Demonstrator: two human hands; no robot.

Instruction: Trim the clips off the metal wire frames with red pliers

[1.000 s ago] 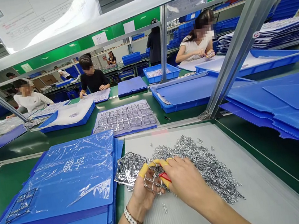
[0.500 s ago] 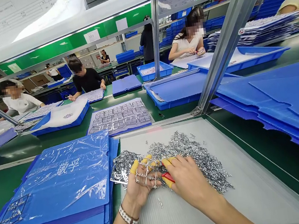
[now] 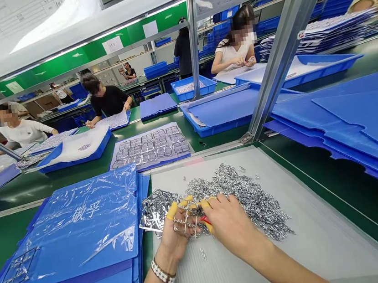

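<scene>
My left hand (image 3: 173, 240), with yellow covers on the fingertips, holds a silvery sprue frame (image 3: 185, 225) over the pale worktop sheet. Against the right side of that frame is my right hand (image 3: 228, 221), also with yellow finger covers, closed around red-handled nippers (image 3: 206, 222); their jaws are mostly hidden. Just beyond both hands a heap of small silvery parts (image 3: 240, 195) spreads to the right. A pile of silvery sprue frames (image 3: 156, 210) lies behind the left hand. One or two loose parts (image 3: 203, 253) sit below the hands.
To the left is a stack of blue plastic sheets (image 3: 93, 236) with a dark frame (image 3: 18, 271) on top. A sheet of laid-out frames (image 3: 150, 146) lies beyond. A metal post (image 3: 275, 57) rises at right, near blue sheets (image 3: 351, 117). Several people work across the bench.
The frame in my left hand has turned a little, and my right hand with the nippers has shifted slightly left. Less red handle shows now.
</scene>
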